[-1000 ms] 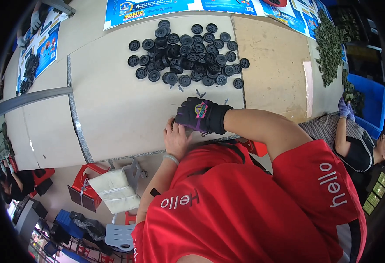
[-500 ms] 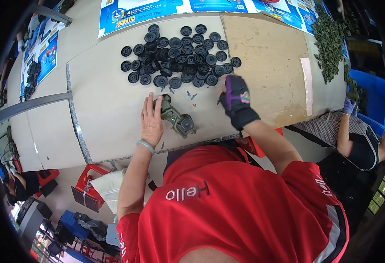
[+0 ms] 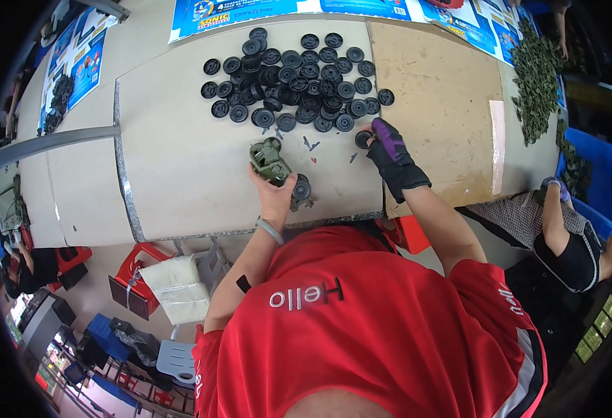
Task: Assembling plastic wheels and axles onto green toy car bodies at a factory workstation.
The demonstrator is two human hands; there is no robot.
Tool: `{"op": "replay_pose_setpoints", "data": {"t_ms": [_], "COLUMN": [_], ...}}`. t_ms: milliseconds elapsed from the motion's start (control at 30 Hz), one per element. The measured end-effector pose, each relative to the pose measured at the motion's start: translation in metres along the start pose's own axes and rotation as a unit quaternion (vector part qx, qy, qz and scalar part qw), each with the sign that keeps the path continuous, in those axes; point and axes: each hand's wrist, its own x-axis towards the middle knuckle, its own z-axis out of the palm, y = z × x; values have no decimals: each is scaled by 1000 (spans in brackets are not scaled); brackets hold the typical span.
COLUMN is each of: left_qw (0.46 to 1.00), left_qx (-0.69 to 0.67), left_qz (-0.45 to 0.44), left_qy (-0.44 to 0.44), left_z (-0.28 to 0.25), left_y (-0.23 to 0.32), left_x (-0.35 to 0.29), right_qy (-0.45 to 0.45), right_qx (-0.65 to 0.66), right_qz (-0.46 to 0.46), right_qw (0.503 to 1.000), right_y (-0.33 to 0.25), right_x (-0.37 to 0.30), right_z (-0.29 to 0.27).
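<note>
Bare-fingered, my left hand [image 3: 275,198] is wrapped around an olive-green toy vehicle [image 3: 271,161] near the table's front edge. A black wheel [image 3: 302,187] sits at the toy's near end, beside my thumb. My right hand [image 3: 392,159], in a black and purple glove that leaves the fingertips uncovered, pinches a loose black wheel [image 3: 363,139] to the right of the toy. Beyond both hands lies a pile of similar black wheels [image 3: 299,78]. Small dark grey pieces [image 3: 311,144] are scattered between the pile and my hands.
Blue printed sheets [image 3: 278,15] line the far side of the table [image 3: 181,167]. Small dark green parts [image 3: 537,83] are heaped at right, near a blue bin [image 3: 595,177] and a co-worker [image 3: 563,233]. A metal bar [image 3: 55,143] crosses at left; red stools [image 3: 139,275] stand below.
My left hand, earlier stretched out along the toy vehicle, now grips it, and the toy has turned. My right hand now shows a wheel in its fingers, a little away from the pile.
</note>
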Motion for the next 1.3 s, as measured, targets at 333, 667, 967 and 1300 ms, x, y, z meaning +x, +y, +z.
{"op": "replay_pose_setpoints", "data": {"t_ms": [333,667,967,1300], "left_qw": [991,960,950,952], "left_qx": [128,273,311,301], "left_qz": [47,55,27,57], "left_qy": [-12,20,10,23], "left_z": [-16,-9,-7,-8], "left_y": [-23,7,18,8], "left_x": [-6,-15,-19,-15], "right_qy": [-59,-223,-294,-314], "right_qx": [-402,-145,-291,-292], "right_qz": [-214,-310,-392,-409], "right_qw": [888,913,822,805], "right_y": [-49,-119,-163,-160], "right_x": [-13,-5,25,35], "right_z": [-13,51,104,110]}}
